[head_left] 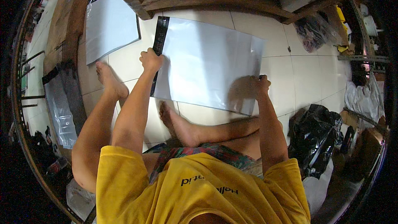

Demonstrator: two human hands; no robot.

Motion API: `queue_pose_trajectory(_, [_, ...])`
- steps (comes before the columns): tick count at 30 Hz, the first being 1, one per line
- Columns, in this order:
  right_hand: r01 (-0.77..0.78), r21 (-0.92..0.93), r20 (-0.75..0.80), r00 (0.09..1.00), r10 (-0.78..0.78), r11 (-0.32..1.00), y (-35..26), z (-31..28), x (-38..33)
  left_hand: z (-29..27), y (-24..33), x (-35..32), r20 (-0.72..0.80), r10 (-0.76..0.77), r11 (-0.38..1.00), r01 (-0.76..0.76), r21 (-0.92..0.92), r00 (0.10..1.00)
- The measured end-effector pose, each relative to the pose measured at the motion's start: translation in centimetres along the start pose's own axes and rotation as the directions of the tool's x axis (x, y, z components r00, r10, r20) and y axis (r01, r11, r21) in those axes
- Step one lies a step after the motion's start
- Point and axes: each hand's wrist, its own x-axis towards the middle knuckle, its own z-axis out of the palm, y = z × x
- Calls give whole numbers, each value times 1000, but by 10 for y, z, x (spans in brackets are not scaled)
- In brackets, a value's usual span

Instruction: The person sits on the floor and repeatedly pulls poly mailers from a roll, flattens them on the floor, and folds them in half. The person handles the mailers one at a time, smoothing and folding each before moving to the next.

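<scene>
A large pale grey-white plastic mailing bag with a black strip along its left edge spreads in front of me, just over the tiled floor. My left hand is closed on that black-edged side. At the opposite side my right hand grips the bag's right edge, its fingers curled, and casts a shadow on the plastic. Whether the bag rests on the tiles or is slightly lifted, I cannot tell. Another mailing bag of the same kind lies flat beyond my left foot.
A wooden bench runs along the left, with a further grey bag on it. Wooden furniture spans the far side. Clear plastic lies at the far right, and a crumpled black plastic bag near my right arm.
</scene>
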Motion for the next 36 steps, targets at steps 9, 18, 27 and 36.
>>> queue_pose_trajectory(9, [74, -103, 81, 994, -66, 992, 28, 6, 16, 5, -7, 31, 164, 41, 905, 34, -425, 986])
queue_pose_trajectory(18, [7, 569, 178, 975, -132, 823, 14, -9, -9, 4, -7, 14, 77, 98, 957, -73, -281, 992])
queue_pose_trajectory(27, [550, 7, -317, 794, -519, 835, -33, -31, -35, 0, 5, -27, 296, 123, 659, 145, -738, 947])
queue_pose_trajectory(36, [542, -74, -107, 830, -547, 837, -83, 31, -88, 7, -18, -9, 379, 190, 596, 200, -777, 905])
